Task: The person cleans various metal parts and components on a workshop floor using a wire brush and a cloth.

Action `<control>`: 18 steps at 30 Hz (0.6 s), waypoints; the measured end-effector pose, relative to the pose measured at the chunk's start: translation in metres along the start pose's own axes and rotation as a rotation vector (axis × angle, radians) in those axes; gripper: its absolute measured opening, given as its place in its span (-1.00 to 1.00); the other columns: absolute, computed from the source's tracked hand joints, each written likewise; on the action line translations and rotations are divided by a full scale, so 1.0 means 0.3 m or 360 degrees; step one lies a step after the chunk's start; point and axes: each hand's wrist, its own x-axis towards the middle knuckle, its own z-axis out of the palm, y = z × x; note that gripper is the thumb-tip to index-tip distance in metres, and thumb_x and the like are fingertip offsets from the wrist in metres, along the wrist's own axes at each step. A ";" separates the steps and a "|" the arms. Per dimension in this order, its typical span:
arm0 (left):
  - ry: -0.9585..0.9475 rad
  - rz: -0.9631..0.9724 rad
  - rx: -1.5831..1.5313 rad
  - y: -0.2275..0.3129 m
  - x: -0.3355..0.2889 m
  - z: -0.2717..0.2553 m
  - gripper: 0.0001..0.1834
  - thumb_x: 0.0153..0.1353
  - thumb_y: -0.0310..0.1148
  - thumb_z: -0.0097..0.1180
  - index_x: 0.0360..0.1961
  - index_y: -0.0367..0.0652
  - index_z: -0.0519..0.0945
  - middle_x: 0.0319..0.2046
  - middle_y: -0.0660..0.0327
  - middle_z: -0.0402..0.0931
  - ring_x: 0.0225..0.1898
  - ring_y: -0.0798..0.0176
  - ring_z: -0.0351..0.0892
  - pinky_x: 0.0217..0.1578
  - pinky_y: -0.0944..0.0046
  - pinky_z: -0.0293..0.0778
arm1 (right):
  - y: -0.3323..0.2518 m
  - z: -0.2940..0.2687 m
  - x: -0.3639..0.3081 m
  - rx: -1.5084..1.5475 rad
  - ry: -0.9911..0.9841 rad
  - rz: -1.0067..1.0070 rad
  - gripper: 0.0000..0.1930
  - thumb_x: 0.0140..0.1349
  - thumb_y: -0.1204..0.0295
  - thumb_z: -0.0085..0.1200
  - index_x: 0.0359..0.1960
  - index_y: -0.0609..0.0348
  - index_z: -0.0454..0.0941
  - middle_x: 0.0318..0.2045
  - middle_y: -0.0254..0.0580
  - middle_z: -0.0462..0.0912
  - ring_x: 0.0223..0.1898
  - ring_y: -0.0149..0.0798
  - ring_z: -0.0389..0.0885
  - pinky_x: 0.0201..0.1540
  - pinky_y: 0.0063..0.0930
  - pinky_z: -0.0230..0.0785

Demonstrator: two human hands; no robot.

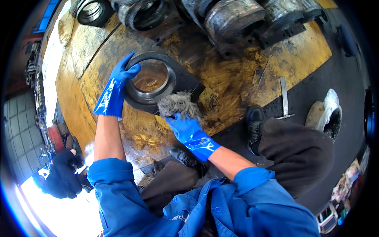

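- Here, a person in a blue coat (213, 207) bends over a big yellow-brown board (138, 130) with lots of black dirt on it.
- The dark metal piece (185, 79) lies on the board, in front of the person. It has a big round hole with a shiny edge, and one end sticks out to the right.
- The left hand (116, 85) wears a shiny blue glove. It is at the left side of the metal piece, with the rim held between a finger and the thumb. The other fingers are mostly hidden.
- The right hand (191, 134) wears a blue glove too. Its fingers are closed on a fuzzy grey wad (179, 104), and the wad is up against the near edge of the metal piece.
- At the far side of the board sit more big, dirty metal parts. One is a small dark ring (102, 19) at the left, and one is a fat round part (233, 21) with grey, scratched sides.
- A thin bent wire (263, 70) lies on the right part of the board.
- A flat metal tool (284, 94) shaped like a T is on the dark floor (349, 83), just off the board.
- Farther right is a white plastic bag (333, 103), next to a brown lump.
- The person's black shoes (256, 124) are near the board.
- At the lower left, another person (65, 175) in dark clothes is beside a very bright glow.
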 end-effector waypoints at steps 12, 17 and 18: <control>-0.0059 -0.0028 -0.0047 -0.061 0.027 -0.060 -0.31 0.38 -0.28 0.27 0.46 -0.24 0.36 -0.02 0.34 0.59 -0.11 0.46 0.52 0.00 0.45 0.41 | 0.612 0.085 0.370 0.1883 0.0482 0.1448 -0.74 0.32 0.46 0.15 0.01 0.13 0.71 -0.20 -0.22 0.74 -0.20 -0.30 0.65 -0.06 -0.40 0.52; -0.0045 -0.0014 0.0012 -0.033 0.012 -0.033 -0.34 0.41 -0.29 0.24 0.47 -0.25 0.35 0.03 0.28 0.60 0.02 0.38 0.55 0.13 0.40 0.42 | 0.439 0.161 0.208 0.2759 0.1071 0.2144 -0.84 0.42 0.36 0.09 -0.14 0.14 0.65 -0.33 -0.25 0.67 -0.38 -0.28 0.59 -0.29 -0.31 0.49; -0.0044 -0.0008 0.0016 -0.034 0.013 -0.045 -0.34 0.42 -0.29 0.23 0.47 -0.25 0.35 0.04 0.28 0.60 0.04 0.37 0.55 0.15 0.40 0.41 | 0.377 0.134 0.200 0.2923 0.1127 0.2288 -0.83 0.44 0.30 0.08 -0.23 0.10 0.63 -0.44 -0.26 0.63 -0.52 -0.25 0.55 -0.45 -0.25 0.44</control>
